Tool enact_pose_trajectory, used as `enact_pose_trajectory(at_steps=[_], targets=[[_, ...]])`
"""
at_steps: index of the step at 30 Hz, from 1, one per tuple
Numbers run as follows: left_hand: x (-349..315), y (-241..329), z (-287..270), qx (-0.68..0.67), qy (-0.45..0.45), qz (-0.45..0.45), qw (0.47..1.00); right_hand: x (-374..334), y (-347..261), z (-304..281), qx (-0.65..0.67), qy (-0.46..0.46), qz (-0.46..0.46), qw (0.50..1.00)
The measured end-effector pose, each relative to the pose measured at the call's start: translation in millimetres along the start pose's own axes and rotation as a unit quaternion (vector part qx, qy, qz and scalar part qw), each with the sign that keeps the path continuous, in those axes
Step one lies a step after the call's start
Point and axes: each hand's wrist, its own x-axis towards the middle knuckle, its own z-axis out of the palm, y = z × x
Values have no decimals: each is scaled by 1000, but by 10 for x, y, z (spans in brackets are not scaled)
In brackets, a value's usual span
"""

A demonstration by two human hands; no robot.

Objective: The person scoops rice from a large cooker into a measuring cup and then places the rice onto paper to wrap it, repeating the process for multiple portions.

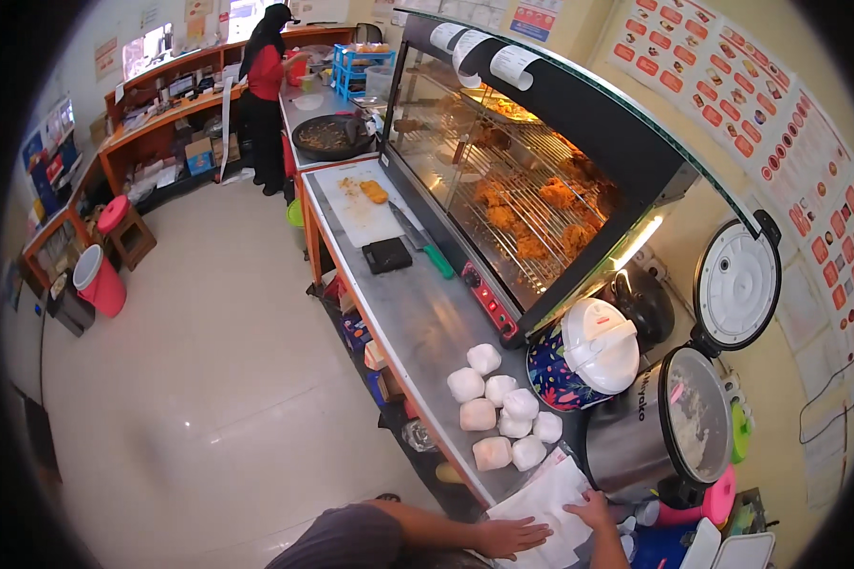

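Observation:
A stack of white paper sheets (562, 482) lies at the near end of the metal counter. My left hand (514, 538) rests flat on its near part, fingers stretched out. At the right edge of the sheets, my right hand (593, 515) touches the paper with fingers apart; its fingertips show only in part. Just beyond the sheets sits a group of several small white wrapped bundles (519, 405). To their right stands an open steel rice cooker (626, 446) with white rice (695, 427) inside and its lid (738, 284) tipped up.
A patterned cooker with a white lid (600, 346) stands behind the bundles. Farther along is a glass warmer (503, 180) with fried chicken. A green-handled knife (422, 242), black scale (386, 255) and cutting board (356, 204) lie beside it. A person (264, 95) stands at the far end.

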Motion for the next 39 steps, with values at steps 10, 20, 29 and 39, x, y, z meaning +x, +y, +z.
enact_pose_trajectory(at_steps=[10, 20, 29, 39], targets=[[108, 52, 1, 36, -10, -32, 999, -645, -422, -143, 25, 109, -19, 994], [166, 49, -41, 56, -13, -51, 997, -1095, -724, -73, -96, 208, -124, 966], [186, 40, -32, 59, -5, -48, 997, -1563, -1304, -281, -138, 88, -104, 981], [222, 24, 8, 54, -6, -55, 997, -1110, -811, 53, -106, 326, -62, 937]])
